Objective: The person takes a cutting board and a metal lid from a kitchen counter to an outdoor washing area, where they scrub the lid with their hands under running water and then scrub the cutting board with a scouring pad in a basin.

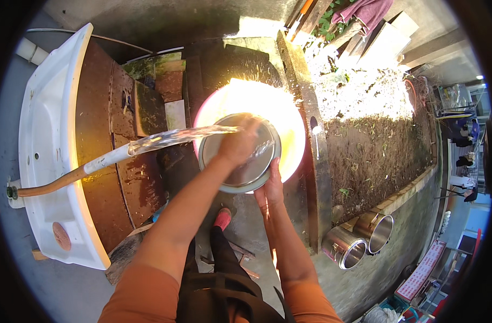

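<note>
A round metal vessel (246, 171) with a pale rim is tilted over a large round basin (292, 133). My right hand (271, 189) grips the vessel's rim from the near right side. Inside it, against the wet surface, is my left hand (241, 139); it is blurred, so whether it holds something is unclear. A stream of water (177, 137) shoots from a hose (104, 161) on the left and lands by my left hand. Sunlight washes out most of the basin, leaving only a pinkish edge, and its contents cannot be made out.
At left, a white ceramic sink (48, 117) stands on a brown cabinet (94, 149). A concrete ledge (310, 177) borders a soil bed (371, 157) on the right; a metal spoon (316, 139) lies on the ledge. Two stainless steel pots (344, 248) rest beyond it.
</note>
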